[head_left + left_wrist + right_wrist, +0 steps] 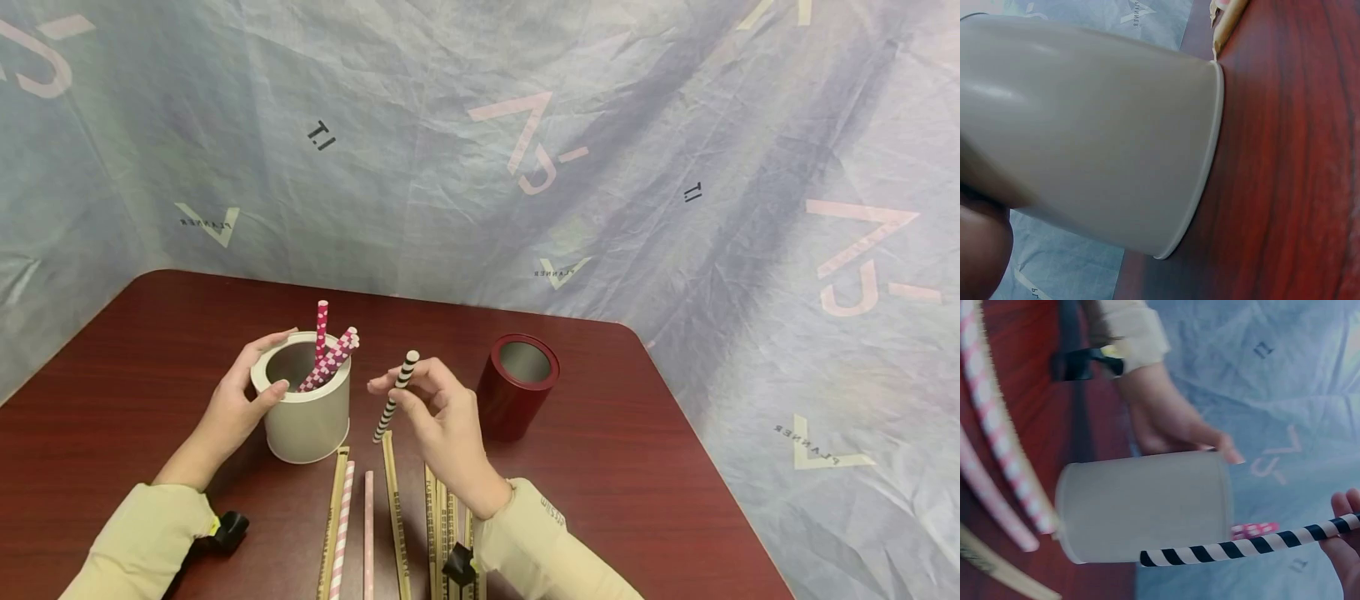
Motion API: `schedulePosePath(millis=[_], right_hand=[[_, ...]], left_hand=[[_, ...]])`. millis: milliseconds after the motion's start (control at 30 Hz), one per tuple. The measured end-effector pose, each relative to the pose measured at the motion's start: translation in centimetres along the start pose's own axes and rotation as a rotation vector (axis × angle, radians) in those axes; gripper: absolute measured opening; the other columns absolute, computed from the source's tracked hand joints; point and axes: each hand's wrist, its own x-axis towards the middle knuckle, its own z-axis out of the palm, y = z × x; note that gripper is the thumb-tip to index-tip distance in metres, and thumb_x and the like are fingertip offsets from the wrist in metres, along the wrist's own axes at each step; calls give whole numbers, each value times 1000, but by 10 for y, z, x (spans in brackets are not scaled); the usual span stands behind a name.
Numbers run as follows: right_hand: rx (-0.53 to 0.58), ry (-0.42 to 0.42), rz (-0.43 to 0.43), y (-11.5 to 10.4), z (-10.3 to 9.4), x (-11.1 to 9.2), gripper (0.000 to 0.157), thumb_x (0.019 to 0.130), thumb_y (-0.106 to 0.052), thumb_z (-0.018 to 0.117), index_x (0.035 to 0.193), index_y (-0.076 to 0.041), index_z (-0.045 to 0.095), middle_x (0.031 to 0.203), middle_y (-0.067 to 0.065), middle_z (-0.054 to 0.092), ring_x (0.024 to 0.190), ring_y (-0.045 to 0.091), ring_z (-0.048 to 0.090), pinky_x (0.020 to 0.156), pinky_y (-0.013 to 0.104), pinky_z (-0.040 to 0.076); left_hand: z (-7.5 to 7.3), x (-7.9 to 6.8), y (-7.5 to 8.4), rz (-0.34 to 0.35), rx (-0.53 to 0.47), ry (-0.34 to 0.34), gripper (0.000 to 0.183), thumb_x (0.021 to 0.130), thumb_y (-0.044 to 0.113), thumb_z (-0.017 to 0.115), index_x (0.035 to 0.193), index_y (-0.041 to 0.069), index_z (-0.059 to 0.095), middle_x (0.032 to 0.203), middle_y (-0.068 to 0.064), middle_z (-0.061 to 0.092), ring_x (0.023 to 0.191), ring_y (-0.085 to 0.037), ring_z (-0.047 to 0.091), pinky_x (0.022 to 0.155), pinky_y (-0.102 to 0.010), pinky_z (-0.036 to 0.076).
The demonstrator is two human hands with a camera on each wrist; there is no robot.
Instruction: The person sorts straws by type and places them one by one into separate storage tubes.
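My left hand holds a cream tin by its rim, thumb over the near edge and fingers round the far left side. The tin stands upright on the table, and several dark pink patterned paper straws lean out of its mouth. To the right of it, my right hand pinches a black-and-white striped paper straw between thumb and fingers. That straw is tilted, its upper end to the right. In the right wrist view the striped straw overlaps the tin's wall.
A dark red tin stands behind my right hand. Along the near part of the brown table lie a pink-striped straw, a pale pink straw and several straws in printed paper wrappers. A printed grey cloth hangs behind the table.
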Motion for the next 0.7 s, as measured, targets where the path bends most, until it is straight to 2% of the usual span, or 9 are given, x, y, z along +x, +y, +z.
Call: schedulePosePath(millis=[233,400,500,600,700], right_hand=[[83,103,-131,-22,1,16,13,92,1,58,104,6,55,99,29,69,95,29,71,88,36,56],[138,168,-220,-29,3,22,20,94,-6,58,105,10,52,98,34,66,98,17,71,89,36,55],[151,203,-267,-32,7,26,21,95,-7,56,105,11,51,97,35,65,99,16,70,89,37,54],[172,234,-274,-33,12,31,20,95,-6,56,104,12,50,96,36,64,98,19,71,89,39,54],[216,256,-236,-32,18,37,19,94,-4,57,104,11,50,97,37,63,97,16,71,91,41,54]], left_hand=[[1,0,-2,9,-4,1,61,85,-2,58,143,4,41,142,23,43,127,11,38,97,-4,29],[3,1,-2,13,-14,-3,60,85,-2,58,143,4,41,143,21,44,127,10,38,97,-4,29],[2,1,-2,12,-18,-5,60,85,-1,58,143,4,41,143,20,44,128,10,38,97,-4,29],[1,0,-1,10,-14,0,60,85,-1,58,143,4,41,143,19,44,127,10,38,97,-4,29],[0,-1,-1,8,-9,2,60,86,-1,58,143,3,41,143,20,44,127,11,38,96,-4,29]])
